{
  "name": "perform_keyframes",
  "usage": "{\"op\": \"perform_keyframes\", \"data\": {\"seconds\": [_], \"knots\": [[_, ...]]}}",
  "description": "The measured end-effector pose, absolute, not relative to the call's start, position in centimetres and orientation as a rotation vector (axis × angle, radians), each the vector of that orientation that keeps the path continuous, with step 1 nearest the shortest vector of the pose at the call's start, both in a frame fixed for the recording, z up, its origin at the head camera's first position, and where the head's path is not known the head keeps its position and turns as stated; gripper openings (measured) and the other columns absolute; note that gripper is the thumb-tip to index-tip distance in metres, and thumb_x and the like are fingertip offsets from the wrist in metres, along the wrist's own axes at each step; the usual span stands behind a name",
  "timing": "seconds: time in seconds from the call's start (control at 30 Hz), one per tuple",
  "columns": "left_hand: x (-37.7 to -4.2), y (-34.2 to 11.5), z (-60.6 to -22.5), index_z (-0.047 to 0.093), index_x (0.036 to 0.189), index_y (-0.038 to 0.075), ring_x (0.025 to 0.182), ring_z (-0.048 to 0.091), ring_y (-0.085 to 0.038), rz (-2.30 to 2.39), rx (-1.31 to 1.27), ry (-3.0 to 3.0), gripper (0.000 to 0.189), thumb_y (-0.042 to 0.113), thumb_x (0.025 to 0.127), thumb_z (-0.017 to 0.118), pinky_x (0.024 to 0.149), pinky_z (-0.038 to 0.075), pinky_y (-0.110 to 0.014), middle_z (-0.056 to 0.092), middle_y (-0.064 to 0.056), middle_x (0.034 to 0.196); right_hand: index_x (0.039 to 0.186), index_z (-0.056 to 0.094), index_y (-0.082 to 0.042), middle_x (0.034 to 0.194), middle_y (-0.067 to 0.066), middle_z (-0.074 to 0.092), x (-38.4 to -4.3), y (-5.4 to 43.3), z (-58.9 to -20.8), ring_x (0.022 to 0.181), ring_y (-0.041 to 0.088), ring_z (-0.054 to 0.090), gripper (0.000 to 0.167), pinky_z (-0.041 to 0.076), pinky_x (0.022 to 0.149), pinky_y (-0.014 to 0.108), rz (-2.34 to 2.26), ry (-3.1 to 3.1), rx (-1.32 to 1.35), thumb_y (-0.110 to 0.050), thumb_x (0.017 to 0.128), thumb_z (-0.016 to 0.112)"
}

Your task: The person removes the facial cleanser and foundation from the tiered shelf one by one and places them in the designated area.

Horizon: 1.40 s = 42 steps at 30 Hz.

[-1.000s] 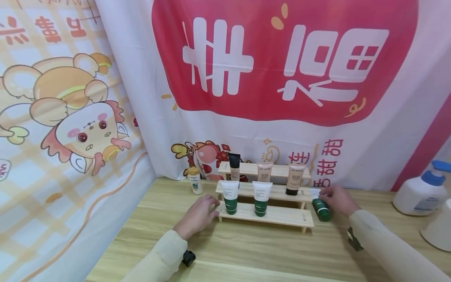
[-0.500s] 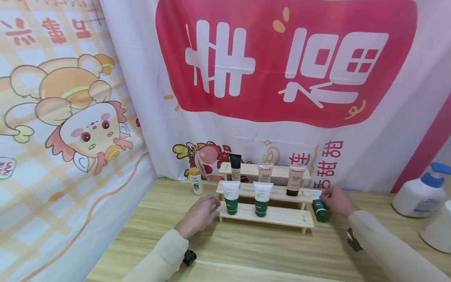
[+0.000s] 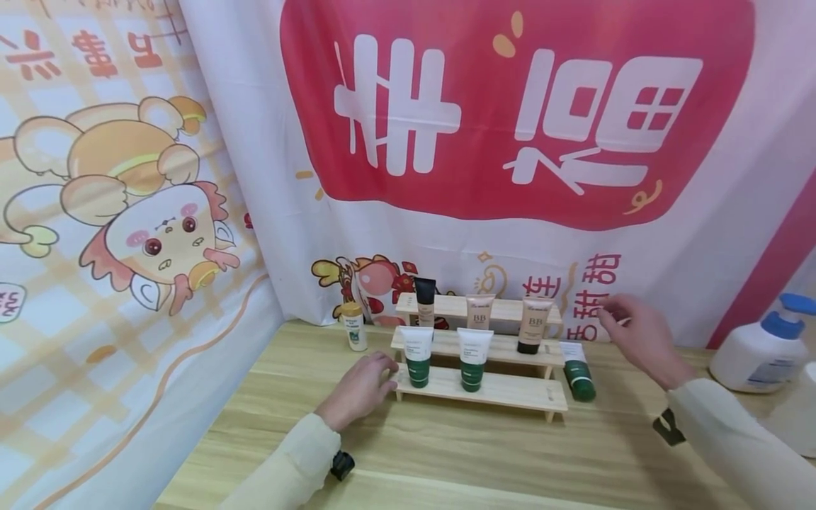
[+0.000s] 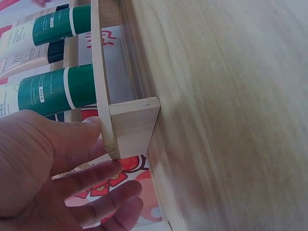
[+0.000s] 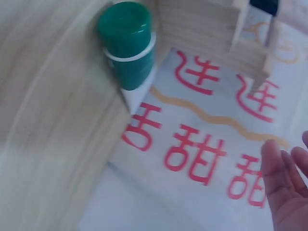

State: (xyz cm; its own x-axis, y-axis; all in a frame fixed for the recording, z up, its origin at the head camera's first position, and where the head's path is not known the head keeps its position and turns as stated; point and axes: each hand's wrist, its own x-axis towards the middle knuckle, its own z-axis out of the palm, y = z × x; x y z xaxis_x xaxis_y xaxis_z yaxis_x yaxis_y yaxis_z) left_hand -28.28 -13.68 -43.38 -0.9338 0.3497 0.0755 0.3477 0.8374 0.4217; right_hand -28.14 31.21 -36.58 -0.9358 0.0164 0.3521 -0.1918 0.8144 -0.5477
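On the table (image 3: 446, 453) before me stands the rack (image 3: 508, 309), 2 front tubes (image 3: 473, 360) on its lowest step (image 3: 519, 394) and 3 rear tubes (image 3: 535, 324) behind them; left is 1 bottle (image 3: 354, 328), right 1 loose tube (image 3: 579, 374), farther right the pump bottle (image 3: 758, 354).

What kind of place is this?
Maybe a pretend shop corner: a pale wooden three-tier rack holds upright green-and-white plastic tubes before a white cloth backdrop with a red patch.

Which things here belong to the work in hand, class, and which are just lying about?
Probably in the work:
wooden stand, left hand at its end
green-and-white tube beside it
five tubes on it

Probably just lying about:
blue-topped pump bottle
yellow-capped bottle
white container
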Motion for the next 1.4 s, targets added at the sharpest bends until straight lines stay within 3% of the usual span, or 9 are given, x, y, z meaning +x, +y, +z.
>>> {"op": "perform_keyframes", "data": {"seconds": [0.17,0.4,0.6,0.77,1.1,1.27,1.4], "knots": [[-28.2,-14.0,-43.4,0.064,0.112,0.010,0.106,0.055,-0.023,0.686,0.550,3.005,0.028,0.016,0.085,0.070,0.093,0.046,-0.043,0.058,-0.005,0.116,0.118,0.057,-0.006,0.106,0.010,0.059,-26.4,29.8,-35.4,0.092,0.025,0.054,0.034,0.052,0.075,0.047,0.848,-2.541,0.201,-0.031,0.095,0.056],[-28.0,-14.0,-43.9,0.065,0.111,0.009,0.103,0.056,-0.022,0.668,0.557,3.006,0.028,0.014,0.085,0.070,0.091,0.047,-0.042,0.059,-0.005,0.113,0.110,0.063,-0.017,0.102,-0.006,0.061,-24.7,26.3,-35.8,0.087,0.007,0.056,0.023,0.052,0.068,0.020,0.782,-2.318,0.497,-0.021,0.088,0.069],[-27.9,-13.8,-44.0,0.065,0.110,0.008,0.101,0.056,-0.022,0.620,0.588,3.034,0.027,0.014,0.084,0.071,0.090,0.048,-0.041,0.060,-0.006,0.111,0.107,0.063,-0.014,0.100,-0.003,0.062,-24.1,22.3,-36.7,0.080,0.008,0.060,0.032,0.054,0.067,0.025,0.793,-2.192,0.776,-0.006,0.079,0.076],[-27.7,-13.4,-43.7,0.066,0.108,0.007,0.098,0.057,-0.022,0.584,0.630,3.062,0.025,0.014,0.084,0.071,0.087,0.049,-0.039,0.061,-0.006,0.107,0.114,0.062,-0.016,0.110,-0.003,0.059,-24.0,19.5,-37.2,0.083,0.011,0.058,0.038,0.051,0.070,0.021,0.840,-2.191,0.867,-0.010,0.080,0.076],[-27.6,-13.2,-43.3,0.066,0.108,0.007,0.098,0.057,-0.021,0.578,0.626,3.066,0.026,0.013,0.083,0.072,0.087,0.050,-0.038,0.062,-0.006,0.108,0.124,0.058,-0.014,0.118,-0.004,0.052,-25.0,16.7,-38.6,0.100,0.012,0.054,0.044,0.054,0.075,0.029,0.884,-2.264,0.864,-0.016,0.083,0.074],[-27.7,-13.2,-43.1,0.066,0.108,0.007,0.097,0.056,-0.021,0.557,0.626,3.077,0.026,0.014,0.083,0.072,0.086,0.050,-0.038,0.062,-0.006,0.107,0.126,0.057,-0.018,0.116,-0.007,0.052,-25.2,16.1,-38.9,0.093,0.018,0.057,0.047,0.055,0.071,0.028,0.915,-2.310,0.804,-0.017,0.083,0.075],[-27.9,-13.3,-43.2,0.067,0.106,0.008,0.095,0.056,-0.020,0.546,0.627,3.075,0.025,0.014,0.083,0.072,0.085,0.050,-0.037,0.061,-0.005,0.105,0.129,0.055,-0.021,0.112,-0.009,0.052,-25.3,15.7,-39.3,0.086,0.014,0.058,0.050,0.055,0.067,0.025,0.929,-2.334,0.766,-0.019,0.083,0.075]]}}
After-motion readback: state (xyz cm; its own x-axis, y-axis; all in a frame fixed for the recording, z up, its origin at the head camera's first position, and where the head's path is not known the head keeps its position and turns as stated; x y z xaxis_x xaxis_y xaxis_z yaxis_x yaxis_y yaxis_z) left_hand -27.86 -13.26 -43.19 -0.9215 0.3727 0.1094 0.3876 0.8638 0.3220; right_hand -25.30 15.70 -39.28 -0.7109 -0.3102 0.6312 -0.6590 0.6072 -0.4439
